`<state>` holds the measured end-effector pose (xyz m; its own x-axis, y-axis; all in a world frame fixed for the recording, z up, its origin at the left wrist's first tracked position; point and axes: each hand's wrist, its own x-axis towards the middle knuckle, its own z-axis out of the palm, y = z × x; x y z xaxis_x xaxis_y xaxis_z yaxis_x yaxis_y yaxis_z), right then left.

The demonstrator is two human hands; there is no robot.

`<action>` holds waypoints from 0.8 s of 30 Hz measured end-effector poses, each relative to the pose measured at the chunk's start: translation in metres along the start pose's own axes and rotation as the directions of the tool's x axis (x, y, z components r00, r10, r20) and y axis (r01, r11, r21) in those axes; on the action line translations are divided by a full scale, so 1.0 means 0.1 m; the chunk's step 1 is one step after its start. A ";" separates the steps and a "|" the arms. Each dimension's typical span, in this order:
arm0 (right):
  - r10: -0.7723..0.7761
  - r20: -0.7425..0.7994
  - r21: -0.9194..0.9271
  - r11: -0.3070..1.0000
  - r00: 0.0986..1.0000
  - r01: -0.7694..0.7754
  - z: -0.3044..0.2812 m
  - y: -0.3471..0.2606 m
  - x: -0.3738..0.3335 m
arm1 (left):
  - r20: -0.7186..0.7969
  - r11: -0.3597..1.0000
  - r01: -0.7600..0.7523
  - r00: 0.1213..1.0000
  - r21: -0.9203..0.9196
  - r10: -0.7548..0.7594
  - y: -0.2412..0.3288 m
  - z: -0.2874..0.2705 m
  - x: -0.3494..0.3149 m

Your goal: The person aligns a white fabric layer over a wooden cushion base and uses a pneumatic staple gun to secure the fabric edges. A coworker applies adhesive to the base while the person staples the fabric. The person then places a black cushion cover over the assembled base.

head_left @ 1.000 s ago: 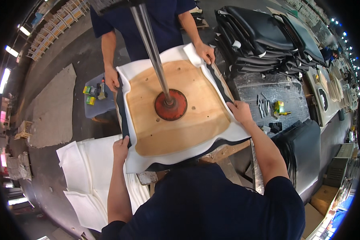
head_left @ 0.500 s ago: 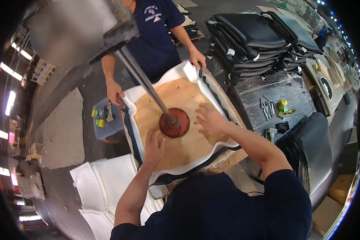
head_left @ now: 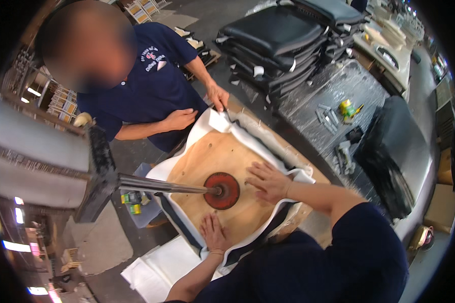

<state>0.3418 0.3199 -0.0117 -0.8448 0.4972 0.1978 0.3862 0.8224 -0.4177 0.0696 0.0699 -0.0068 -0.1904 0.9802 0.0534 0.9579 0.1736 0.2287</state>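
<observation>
A squarish plywood panel [head_left: 202, 156] lies in front of me on white padding [head_left: 206, 125], with a black cover edge [head_left: 174, 219] showing below the padding. A red round press plate [head_left: 221, 191] on a metal rod [head_left: 169, 185] rests on the middle of the panel. My left hand [head_left: 214, 232] lies on the panel's near part, fingers stretched out. To the right of the plate my right hand [head_left: 269, 183] is spread flat on the wood. Neither hand holds anything. A co-worker's hand [head_left: 218, 97] grips the cover at the far corner.
The press's dark bracket [head_left: 100, 174] stands at left. Stacked black cushions [head_left: 273, 33] sit far right. A grey worktable [head_left: 316, 96] carries metal pieces [head_left: 327, 118], a staple gun [head_left: 345, 157] and black covers [head_left: 397, 151]. White sheets [head_left: 159, 270] lie at lower left.
My view has turned. Both my hands have come down flat onto the plywood. The co-worker's one hand has left the panel's left far corner and is now before their body.
</observation>
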 end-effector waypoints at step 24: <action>0.439 0.871 0.468 -0.606 0.220 -0.644 -0.24 -1.16 -1.20 | 0.864 -0.712 0.584 0.499 -0.390 -0.063 0.32 -0.30 -1.40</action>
<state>0.4070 0.1716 0.0341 -0.3394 0.2294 -0.9122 0.1366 -0.9475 -0.2891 0.1204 -0.0650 0.0220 0.0299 0.5601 -0.8279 -0.8769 0.4122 0.2472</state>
